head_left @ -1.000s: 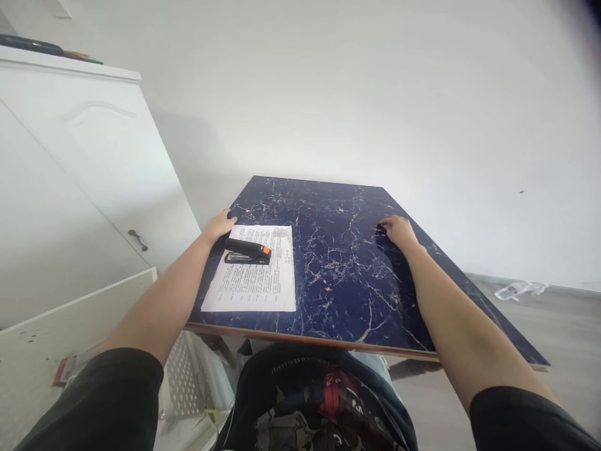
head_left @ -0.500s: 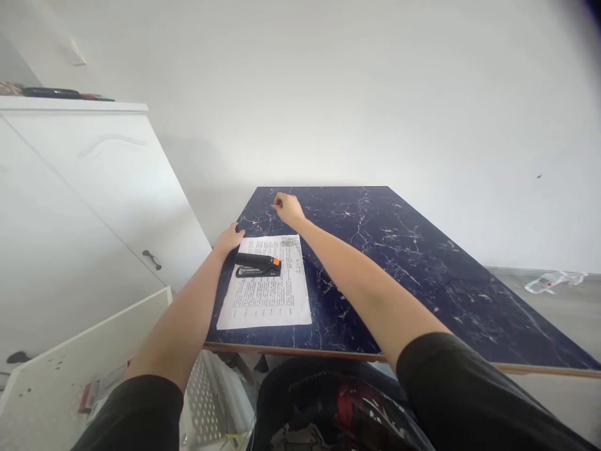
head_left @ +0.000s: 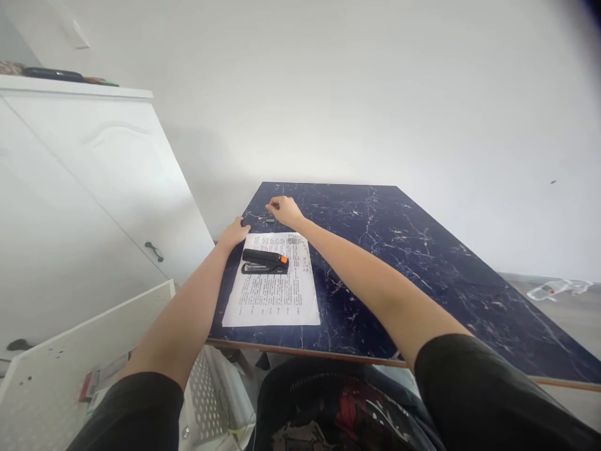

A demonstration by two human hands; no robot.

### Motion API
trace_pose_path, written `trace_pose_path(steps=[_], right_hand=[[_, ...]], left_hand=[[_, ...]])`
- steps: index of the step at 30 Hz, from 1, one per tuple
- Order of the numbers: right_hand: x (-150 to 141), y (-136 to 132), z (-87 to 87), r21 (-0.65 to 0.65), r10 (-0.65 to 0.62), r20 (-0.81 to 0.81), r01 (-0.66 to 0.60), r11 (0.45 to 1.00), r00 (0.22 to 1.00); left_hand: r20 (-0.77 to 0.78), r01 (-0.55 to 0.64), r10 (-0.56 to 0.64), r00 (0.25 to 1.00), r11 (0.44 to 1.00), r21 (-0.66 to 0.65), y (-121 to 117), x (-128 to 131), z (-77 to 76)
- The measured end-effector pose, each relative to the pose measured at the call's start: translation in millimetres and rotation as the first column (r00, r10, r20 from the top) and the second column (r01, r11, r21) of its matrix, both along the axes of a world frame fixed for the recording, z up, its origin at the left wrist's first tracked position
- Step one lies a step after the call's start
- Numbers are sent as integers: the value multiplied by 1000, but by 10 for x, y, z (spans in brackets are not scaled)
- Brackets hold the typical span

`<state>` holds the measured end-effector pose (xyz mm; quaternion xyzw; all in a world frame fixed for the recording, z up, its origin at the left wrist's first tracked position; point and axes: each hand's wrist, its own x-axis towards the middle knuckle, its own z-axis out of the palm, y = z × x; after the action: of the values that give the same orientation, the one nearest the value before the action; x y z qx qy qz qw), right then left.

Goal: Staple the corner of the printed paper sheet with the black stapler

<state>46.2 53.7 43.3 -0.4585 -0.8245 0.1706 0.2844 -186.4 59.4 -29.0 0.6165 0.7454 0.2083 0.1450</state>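
Note:
A printed sheet of paper (head_left: pixel 275 289) lies at the near left of a dark blue marbled table (head_left: pixel 399 263). A black stapler with an orange tip (head_left: pixel 264 261) rests on the sheet's far end. My left hand (head_left: pixel 236 232) rests at the table's left edge beside the paper's far corner, fingers curled down against the top. My right hand (head_left: pixel 283 210) reaches across, beyond the paper, fingers pinched over a small dark object (head_left: pixel 269 220) lying on the table. Whether the fingers touch it I cannot tell.
A white cabinet (head_left: pixel 89 188) with a dark handle (head_left: pixel 153 250) stands at the left, against the white wall. A white perforated panel (head_left: pixel 56 363) sits low at the left. A crumpled plastic bottle (head_left: pixel 554 289) lies on the floor at far right.
My right hand swung from the table's right side across to the far left and now lowers onto a small dark object. The left hand stayed put.

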Motion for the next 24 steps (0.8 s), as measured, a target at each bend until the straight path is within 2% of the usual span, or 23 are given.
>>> trace_pose_path(steps=[2,4,5,6,9,13,16,21,24], right_hand=[[17,-294,33,-50,217,-11,-217,975,976],[36,-614,17,-124,432,-7,-430,894,902],[43,-761,-4,-151,496,30,-487,860,868],[48,-890,-30,-162,519,95,-502,850,849],[54,-1143,-105,-100,457,293,-448,888,840],[210,-1264,-134,-49,362,342,-369,928,867],[627,-1338,-122,-77,315,344,-307,948,885],[1620,-1463,-51,-168,284,343,-239,956,895],[1945,-1503,-34,-161,242,381,-193,968,893]], left_hand=[[14,7,-7,1000,1000,11,-7,0,-9],[21,8,-8,1000,1000,23,-12,1,-13],[20,5,-6,1000,1000,28,-13,2,-12],[17,2,-3,1000,999,32,-16,3,-9],[-9,-1,1,1000,999,40,-35,8,14],[-83,8,-3,997,998,63,-113,54,78],[-147,-15,29,989,995,98,-197,163,138],[-200,-17,58,978,979,201,-338,485,247],[-271,37,42,962,959,281,-430,724,313]])
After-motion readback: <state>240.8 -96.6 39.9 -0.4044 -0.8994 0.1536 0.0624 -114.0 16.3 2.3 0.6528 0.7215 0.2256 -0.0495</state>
